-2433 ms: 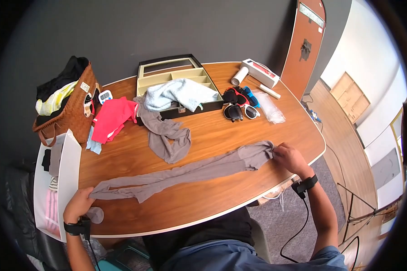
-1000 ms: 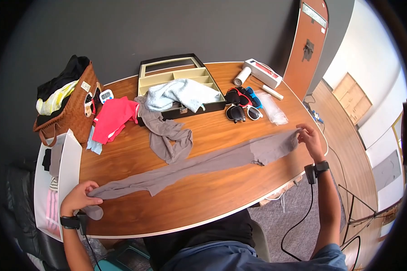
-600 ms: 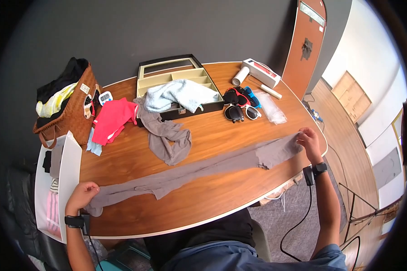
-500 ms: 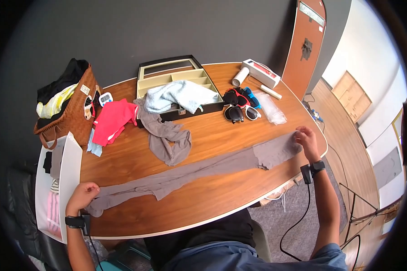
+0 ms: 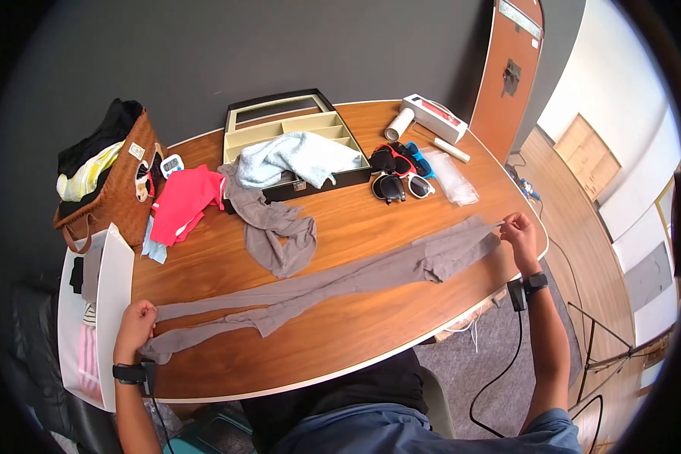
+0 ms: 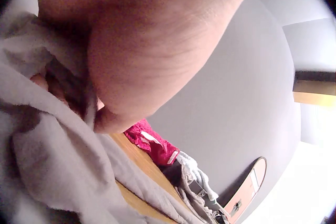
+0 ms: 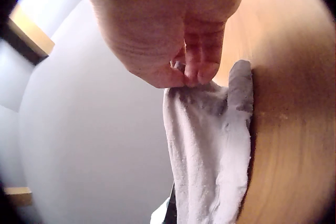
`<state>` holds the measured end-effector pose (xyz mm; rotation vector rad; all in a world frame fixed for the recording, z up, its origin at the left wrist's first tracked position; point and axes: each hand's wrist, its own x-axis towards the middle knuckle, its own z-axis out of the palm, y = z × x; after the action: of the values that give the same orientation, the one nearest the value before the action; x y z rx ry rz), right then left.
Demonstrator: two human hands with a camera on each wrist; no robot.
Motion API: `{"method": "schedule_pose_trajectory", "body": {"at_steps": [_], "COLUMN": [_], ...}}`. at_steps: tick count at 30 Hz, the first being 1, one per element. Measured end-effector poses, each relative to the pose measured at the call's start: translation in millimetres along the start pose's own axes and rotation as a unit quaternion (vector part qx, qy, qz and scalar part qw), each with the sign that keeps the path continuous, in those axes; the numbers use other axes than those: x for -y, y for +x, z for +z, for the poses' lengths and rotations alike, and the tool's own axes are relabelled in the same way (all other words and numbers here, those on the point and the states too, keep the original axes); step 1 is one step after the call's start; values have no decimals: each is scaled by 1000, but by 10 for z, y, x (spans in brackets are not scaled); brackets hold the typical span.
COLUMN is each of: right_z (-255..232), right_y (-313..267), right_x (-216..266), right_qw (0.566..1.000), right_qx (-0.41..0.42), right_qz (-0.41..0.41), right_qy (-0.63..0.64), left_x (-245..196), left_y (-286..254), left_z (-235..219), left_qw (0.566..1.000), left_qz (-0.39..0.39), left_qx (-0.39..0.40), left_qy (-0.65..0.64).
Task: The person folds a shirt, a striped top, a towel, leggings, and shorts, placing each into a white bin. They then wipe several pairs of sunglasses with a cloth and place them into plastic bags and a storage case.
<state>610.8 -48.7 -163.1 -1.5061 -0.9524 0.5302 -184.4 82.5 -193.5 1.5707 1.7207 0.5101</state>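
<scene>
Long grey tights (image 5: 340, 284) lie stretched across the near part of the table, their two legs apart toward the left. My left hand (image 5: 136, 327) grips the end of the upper leg; in the left wrist view, grey cloth (image 6: 58, 166) bunches between thumb and fingers. The foot of the lower leg lies beside that hand on the wood. At the right end, my right hand (image 5: 519, 236) pinches a corner of the wide top part and draws it to a point. The right wrist view shows cloth (image 7: 205, 150) hanging from the thumb and fingertips.
A second grey garment (image 5: 284, 238), a red cloth (image 5: 188, 204) and an open compartment box (image 5: 333, 180) with a pale blue towel (image 5: 299, 159) lie behind. Sunglasses (image 5: 390, 188) sit at right. A brown basket (image 5: 121, 200) and white bin (image 5: 117, 295) hold clothes at left.
The tights' two legs have spread apart at the left, and the left hand has taken the upper one. The right hand moved outward to the right, now pulling a corner taut.
</scene>
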Motion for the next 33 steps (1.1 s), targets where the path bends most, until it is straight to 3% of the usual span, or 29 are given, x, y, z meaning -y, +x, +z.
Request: {"method": "schedule_pose_trajectory", "body": {"at_steps": [5, 8, 10, 11, 15, 16, 18, 19, 21, 22, 24, 25, 28, 30, 31, 33], "right_z": [-136, -295, -489, -546, -460, -356, -79, 48, 316, 376, 420, 484, 376, 309, 124, 43], "right_y": [-35, -222, -220, -222, -104, -69, 33, 55, 94, 123, 235, 238, 356, 323, 454, 426], "right_x": [70, 315, 220, 251, 329, 343, 357, 322, 210, 118, -102, 24, -166, -180, -435, -363], "right_qw": [998, 972, 927, 872, 889, 880, 885, 886, 914, 916, 844, 871, 873, 915, 934, 933], "right_qx": [35, 207, 311, 359, 339, 280, 187, 193, 90, 102, 76, 106, 183, 137, 121, 95], "right_qz": [23, 95, 149, 145, 95, 50, 25, 20, -28, -33, -82, -14, -44, -15, -12, -7], "right_qy": [53, 53, -148, -300, -292, -380, -426, -422, -394, -386, -524, -479, -450, -379, -337, -346], "left_x": [20, 72, 87, 90, 52, 28, -13, 7, 24, 35, 8, 30, 91, -8, -75, -161], "left_y": [5, 10, 24, 38, 75, 71, 58, 63, 56, 28, -23, -45, -70, -115, -135, -131], "left_z": [-4, -1, 2, -3, -9, -9, 14, 3, 7, -10, -25, -36, -56, -76, -63, -80], "left_qw": [1000, 1000, 1000, 1000, 1000, 1000, 1000, 1000, 1000, 999, 999, 999, 995, 993, 992, 992], "left_qz": [1, 13, 19, 12, -4, -5, 9, 10, 6, 6, 17, 34, 96, 103, 101, 105], "left_qx": [-4, -6, -8, -6, 6, 4, 9, 15, 17, 26, 21, 13, -32, -53, -72, -68], "left_qy": [15, 19, 12, 8, -16, -13, -2, -4, -22, -38, -23, -20, -3, 15, 3, 19]}}
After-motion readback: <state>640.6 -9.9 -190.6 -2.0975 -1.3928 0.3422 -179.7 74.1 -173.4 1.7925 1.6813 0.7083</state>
